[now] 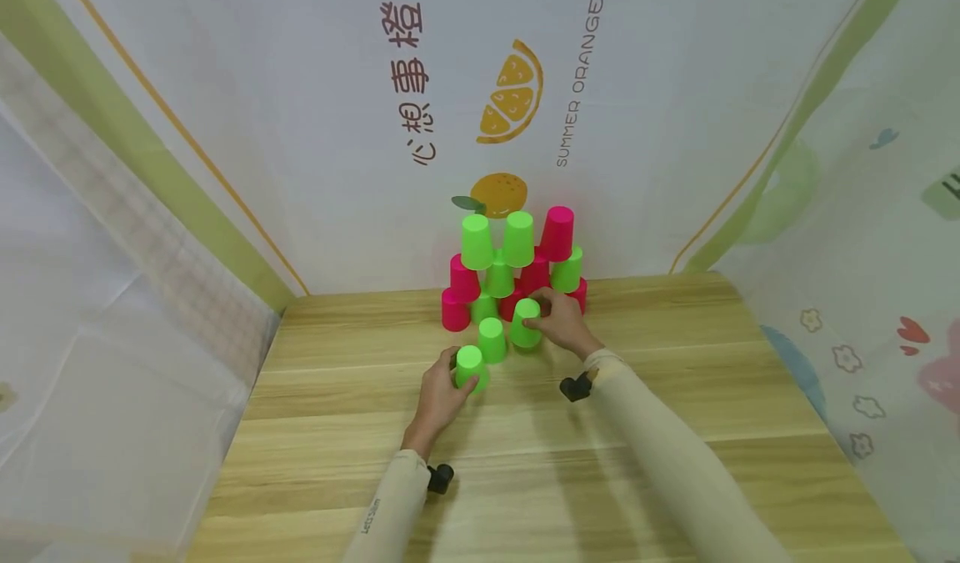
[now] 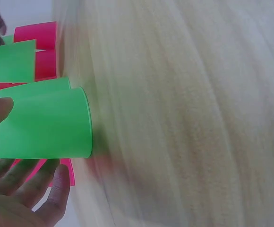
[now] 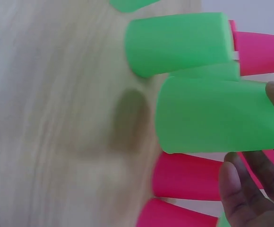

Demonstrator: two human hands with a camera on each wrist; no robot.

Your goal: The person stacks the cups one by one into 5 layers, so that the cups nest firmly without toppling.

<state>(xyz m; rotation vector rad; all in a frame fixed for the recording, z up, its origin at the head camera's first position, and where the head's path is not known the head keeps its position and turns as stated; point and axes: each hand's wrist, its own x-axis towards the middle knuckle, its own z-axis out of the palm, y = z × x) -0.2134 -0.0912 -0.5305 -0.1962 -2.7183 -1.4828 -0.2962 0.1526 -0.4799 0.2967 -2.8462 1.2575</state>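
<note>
My left hand (image 1: 437, 396) grips an upside-down green cup (image 1: 469, 364) at the front, thumb on one side and fingers on the other. In the left wrist view, this cup's (image 2: 45, 125) rim is close to the table; whether it touches cannot be told. The right hand (image 1: 558, 321) holds another upside-down green cup (image 1: 527, 321) between thumb and fingers. In the right wrist view, that cup (image 3: 217, 116) seems raised off the table. Between the two held cups stands a third green cup (image 1: 491, 340), mouth down. Behind them rises a stack of pink and green cups.
The stack has a bottom row with a pink cup (image 1: 455, 309) at its left end. Above is a row with a pink cup (image 1: 464, 278) at left. Two green cups (image 1: 476, 242) and a pink cup (image 1: 557, 233) top it. A printed curtain (image 1: 337, 171) hangs behind the wooden table (image 1: 322, 429).
</note>
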